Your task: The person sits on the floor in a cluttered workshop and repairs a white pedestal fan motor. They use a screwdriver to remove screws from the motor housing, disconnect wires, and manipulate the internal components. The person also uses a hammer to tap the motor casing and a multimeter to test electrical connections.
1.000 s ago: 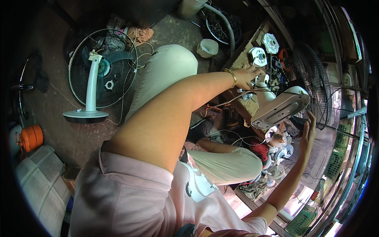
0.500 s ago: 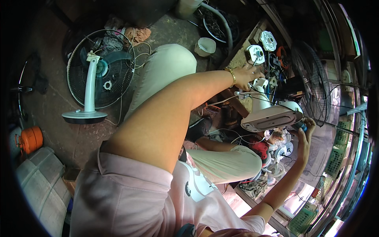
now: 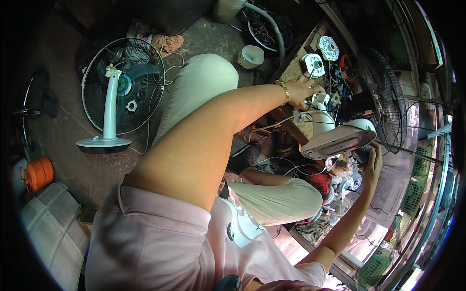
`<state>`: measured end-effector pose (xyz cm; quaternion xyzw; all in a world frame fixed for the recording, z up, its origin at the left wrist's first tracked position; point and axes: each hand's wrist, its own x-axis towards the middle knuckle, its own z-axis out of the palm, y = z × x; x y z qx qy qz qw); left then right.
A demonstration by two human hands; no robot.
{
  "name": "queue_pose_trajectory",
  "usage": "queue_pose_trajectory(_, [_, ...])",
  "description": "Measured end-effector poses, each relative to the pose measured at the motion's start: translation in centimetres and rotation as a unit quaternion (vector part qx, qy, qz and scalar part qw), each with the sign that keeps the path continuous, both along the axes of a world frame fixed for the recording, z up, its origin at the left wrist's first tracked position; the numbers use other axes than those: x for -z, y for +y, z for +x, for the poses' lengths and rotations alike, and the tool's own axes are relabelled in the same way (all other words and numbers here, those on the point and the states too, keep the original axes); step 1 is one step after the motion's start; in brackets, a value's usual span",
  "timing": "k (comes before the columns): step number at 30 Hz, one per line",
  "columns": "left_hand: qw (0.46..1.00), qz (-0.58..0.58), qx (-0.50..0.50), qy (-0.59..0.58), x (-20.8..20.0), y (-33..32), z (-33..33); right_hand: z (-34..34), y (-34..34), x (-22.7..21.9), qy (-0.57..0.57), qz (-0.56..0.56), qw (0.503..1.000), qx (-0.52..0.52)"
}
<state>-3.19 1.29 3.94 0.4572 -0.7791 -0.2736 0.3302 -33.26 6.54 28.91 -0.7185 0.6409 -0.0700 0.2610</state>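
Note:
A white fan stand [image 3: 322, 121] lies tilted at the right, its broad base [image 3: 340, 140] toward me and its underside partly showing. My left hand [image 3: 302, 93], with a gold bracelet at the wrist, has its fingers curled at the top of the stand's neck. At the base's right end is my right hand [image 3: 374, 162], fingers bent behind the rim around a dark thing that is mostly hidden. Just beyond the left hand sit a white fan motor housing [image 3: 312, 65] and a white vented cover [image 3: 328, 48]. A cord runs along the neck.
On the floor at left stands another fan [image 3: 111, 106] with a light base and wire guard. A black fan guard [image 3: 383, 102] rises at the right. An orange tank [image 3: 39, 173], a white bin [image 3: 251, 56], a red tool [image 3: 320, 182] and green baskets [image 3: 412, 198] surround me.
The fan stand's base has shifted slightly right and up. My right hand's fingers have moved against the base's rim, and the dark blue thing by them shows less.

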Motion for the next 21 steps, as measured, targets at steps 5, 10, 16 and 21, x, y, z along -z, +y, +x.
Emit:
queue_pose_trajectory(5, [1.0,0.012,0.001,-0.023,0.0,0.1,0.2,1.8,2.2,2.0,-0.322,-0.089,0.942,-0.027])
queue_pose_trajectory(10, [1.0,0.0,-0.006,-0.015,-0.4,0.3,-0.1,1.6,2.0,0.9,-0.117,-0.065,0.991,0.015])
queue_pose_trajectory(16, [1.0,0.016,-0.006,-0.01,-0.6,0.3,0.7,-0.2,1.9,0.7,-0.066,-0.056,0.995,-0.057])
queue_pose_trajectory(21, [1.0,0.01,-0.021,-0.014,0.0,0.5,1.0,3.3,2.2,1.2,-0.194,-0.043,0.98,0.019])
